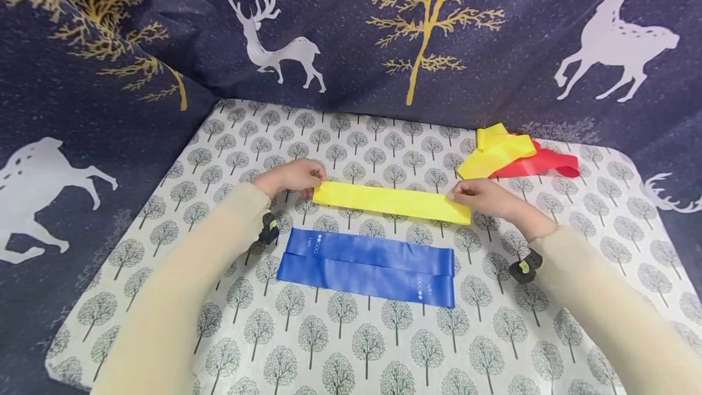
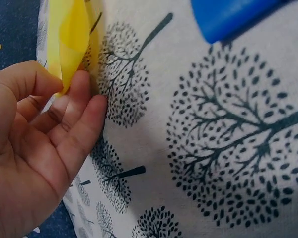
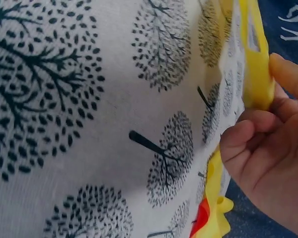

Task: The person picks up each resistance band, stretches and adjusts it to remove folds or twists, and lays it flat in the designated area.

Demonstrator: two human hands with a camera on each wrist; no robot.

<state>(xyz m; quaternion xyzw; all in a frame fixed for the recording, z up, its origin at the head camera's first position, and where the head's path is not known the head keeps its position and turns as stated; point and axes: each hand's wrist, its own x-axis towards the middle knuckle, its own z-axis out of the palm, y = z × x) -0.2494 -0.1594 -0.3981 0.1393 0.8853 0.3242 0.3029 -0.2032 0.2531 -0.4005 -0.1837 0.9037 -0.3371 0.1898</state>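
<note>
A flat yellow resistance band [image 1: 384, 200] stretches sideways between both hands, just beyond the blue bands. The left hand [image 1: 296, 177] pinches its left end; in the left wrist view, thumb and fingertips close on the yellow band [image 2: 72, 37]. At the other end, the right hand [image 1: 482, 197] pinches the band near its right edge, and the right wrist view shows the thumb against the yellow band [image 3: 256, 59]. Two blue resistance bands [image 1: 367, 267], printed "Light", lie flat side by side, their long edges meeting or overlapping, nearer the person.
At the back right, another yellow band [image 1: 496, 151] lies crumpled over a red band [image 1: 543, 161]. A white cloth with a tree print [image 1: 340, 346] covers the table. Dark fabric with deer and trees [image 1: 351, 29] hangs along the back and left.
</note>
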